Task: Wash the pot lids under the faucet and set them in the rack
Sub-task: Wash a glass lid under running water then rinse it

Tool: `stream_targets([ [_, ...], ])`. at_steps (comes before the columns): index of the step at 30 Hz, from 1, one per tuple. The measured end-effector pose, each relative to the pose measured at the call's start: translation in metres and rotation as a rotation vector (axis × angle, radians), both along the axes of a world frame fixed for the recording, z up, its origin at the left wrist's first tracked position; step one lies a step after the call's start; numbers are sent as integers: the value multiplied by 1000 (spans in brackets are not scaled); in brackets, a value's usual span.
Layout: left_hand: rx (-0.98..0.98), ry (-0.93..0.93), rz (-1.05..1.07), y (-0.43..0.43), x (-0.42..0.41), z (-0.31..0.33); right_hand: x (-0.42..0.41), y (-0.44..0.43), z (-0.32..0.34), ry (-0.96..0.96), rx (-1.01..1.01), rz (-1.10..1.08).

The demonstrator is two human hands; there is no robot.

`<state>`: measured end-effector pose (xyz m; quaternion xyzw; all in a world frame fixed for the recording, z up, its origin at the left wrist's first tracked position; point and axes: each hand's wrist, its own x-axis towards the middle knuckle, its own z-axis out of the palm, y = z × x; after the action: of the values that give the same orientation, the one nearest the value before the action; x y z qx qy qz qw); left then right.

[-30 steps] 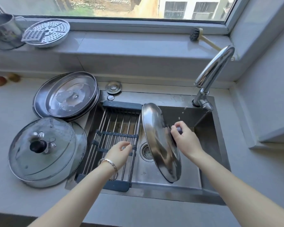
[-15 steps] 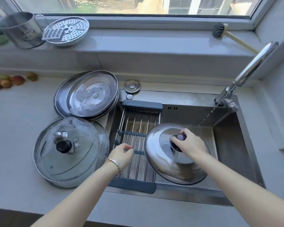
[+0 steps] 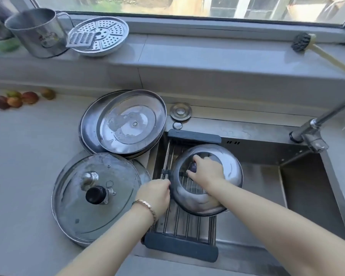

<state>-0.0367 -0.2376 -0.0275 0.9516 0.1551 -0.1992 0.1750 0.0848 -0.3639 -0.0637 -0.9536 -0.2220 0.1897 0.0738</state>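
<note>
Nearest to me, the steel-rod drying rack with dark end bars [image 3: 180, 249] lies across the left part of the steel sink [image 3: 307, 186]. The shiny domed steel lid [image 3: 197, 204] sits over the middle of the rack, dome up. I cannot tell if its rim already rests on the rods.

My worry is the right part of the lid, which reaches past the right side of the rack and over the open basin. The lid looks wet, so I judge it could tip or slide into the basin if I let go now.

My left hand [image 3: 154, 196] is at the lid's left rim with bent fingers. Whether they pinch the rim or only touch it, I cannot tell. My right hand [image 3: 206, 172] is curled round the dark knob [image 3: 193, 167] on top.

Farther left on the counter, a round glass lid with a black knob [image 3: 96, 196] waits. The chrome faucet [image 3: 315, 128] stands well apart, at the far right.
</note>
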Motion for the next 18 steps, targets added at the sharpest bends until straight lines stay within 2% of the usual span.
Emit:
stream_targets([
  [3, 264, 100, -320, 7, 22, -12, 0, 11, -8, 11, 19, 10],
  [8, 505, 330, -624, 17, 63, -29, -5, 4, -18, 63, 36, 68],
  [13, 610, 535, -608, 30, 80, -50, 0, -5, -16, 203, 118, 103],
  [18, 726, 494, -702, 22, 77, -63, 6, -8, -11, 286, 114, 135],
])
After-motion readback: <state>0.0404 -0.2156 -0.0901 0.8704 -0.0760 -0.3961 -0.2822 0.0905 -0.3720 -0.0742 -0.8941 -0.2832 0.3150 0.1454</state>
